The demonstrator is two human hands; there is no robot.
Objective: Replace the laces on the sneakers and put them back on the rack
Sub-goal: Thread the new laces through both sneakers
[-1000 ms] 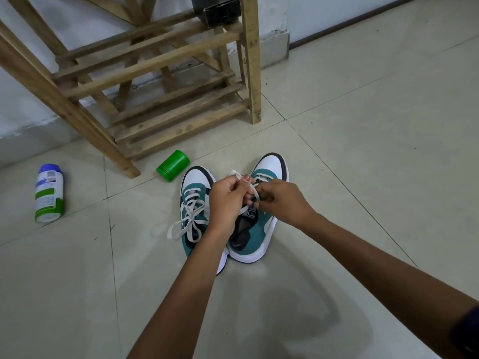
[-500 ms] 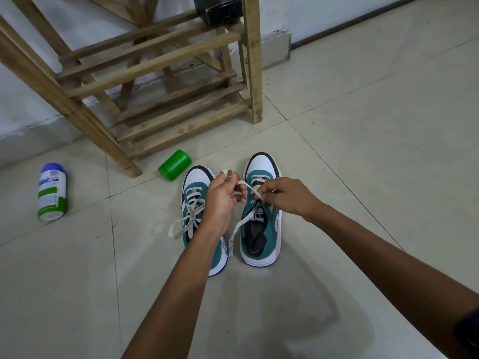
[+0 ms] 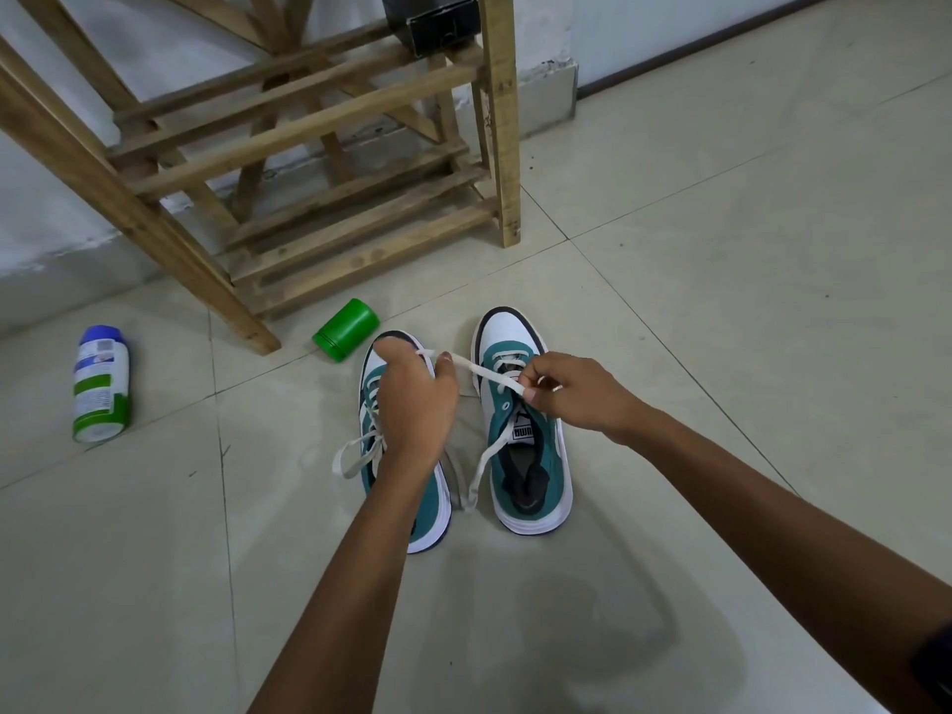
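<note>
Two teal-and-white sneakers stand side by side on the tiled floor, toes toward the wooden rack [image 3: 319,146]. The left sneaker [image 3: 427,502] is laced, with loose ends trailing to its left. The right sneaker [image 3: 525,456] is partly laced near the toe. A cream lace [image 3: 481,376] stretches between my hands. My left hand [image 3: 412,409] grips one stretch of it above the left sneaker. My right hand [image 3: 572,389] pinches the lace over the right sneaker's eyelets. Another lace end [image 3: 476,476] hangs down between the shoes.
A green cylindrical cap [image 3: 346,328] lies by the rack's front leg. A white-and-green bottle [image 3: 100,383] with a blue top lies on the floor at the left. A black box [image 3: 438,18] sits on the rack's upper shelf. Pale floor tiles spread to the right.
The right sneaker was set flat and straight beside the left one. My hands drew apart, and the lace now stretches taut between them.
</note>
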